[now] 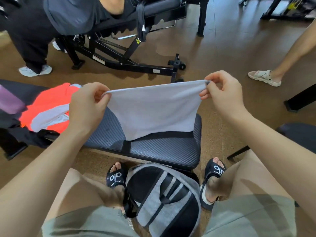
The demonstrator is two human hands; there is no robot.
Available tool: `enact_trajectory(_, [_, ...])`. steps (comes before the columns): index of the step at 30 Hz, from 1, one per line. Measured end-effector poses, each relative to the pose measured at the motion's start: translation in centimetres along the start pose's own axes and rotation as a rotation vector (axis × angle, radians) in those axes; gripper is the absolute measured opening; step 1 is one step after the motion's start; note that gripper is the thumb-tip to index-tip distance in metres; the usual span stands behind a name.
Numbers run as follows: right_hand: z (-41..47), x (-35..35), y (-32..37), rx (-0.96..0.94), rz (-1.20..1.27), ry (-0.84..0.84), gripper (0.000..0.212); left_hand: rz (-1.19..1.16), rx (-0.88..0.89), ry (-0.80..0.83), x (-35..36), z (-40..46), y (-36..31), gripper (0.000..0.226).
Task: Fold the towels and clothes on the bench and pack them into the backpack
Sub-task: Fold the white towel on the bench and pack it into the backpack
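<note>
Grey backpack [164,200]: on floor between the feet, below bench [153,149]. White towel [152,110]: hung over bench, long edge stretched left to right, top corners pinched by left hand [87,106] and right hand [222,93], equally near. Orange garment [49,106]: bench, leftward.

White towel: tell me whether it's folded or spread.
Spread, not folded: the white towel hangs flat, with the left hand and right hand pinching its top corners.
</note>
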State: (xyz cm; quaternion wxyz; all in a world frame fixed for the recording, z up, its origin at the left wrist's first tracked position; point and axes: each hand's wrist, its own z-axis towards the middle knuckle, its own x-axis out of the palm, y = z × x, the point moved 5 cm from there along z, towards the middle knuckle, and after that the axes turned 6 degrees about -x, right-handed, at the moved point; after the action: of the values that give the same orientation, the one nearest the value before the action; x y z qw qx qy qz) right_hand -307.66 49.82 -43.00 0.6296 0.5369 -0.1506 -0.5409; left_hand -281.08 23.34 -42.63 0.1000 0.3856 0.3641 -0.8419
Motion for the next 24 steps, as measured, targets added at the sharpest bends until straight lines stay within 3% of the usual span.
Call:
enact_trajectory(7, [1.6,1.4,-1.6,0.099,-0.042,0.043,0.024,-0.014,-0.066,0.000,0.9,1.7,0.5,0.002])
enact_trajectory(12, [6.2,2.8,-0.6,0.177,0.013,0.023,0.023,-0.210,-0.225,-0.019,1.5,5.4,-0.2,0.008])
enact_trajectory(19, [7.0,1.8,2.1,-0.074,-0.008,-0.090,0.013,-0.251,-0.058,-0.209,-0.8,6.9,-0.5,0.025])
enact_trajectory(21, [4.6,2.0,0.2,-0.087,-0.058,-0.047,0.013,-0.200,0.013,-0.115,0.6,4.5,0.8,0.019])
enact_trajectory(24, [-1.2,3.3,-5.1,-0.015,-0.249,0.156,0.011,-0.069,0.009,0.215,4.5,-0.9,3.9,0.018])
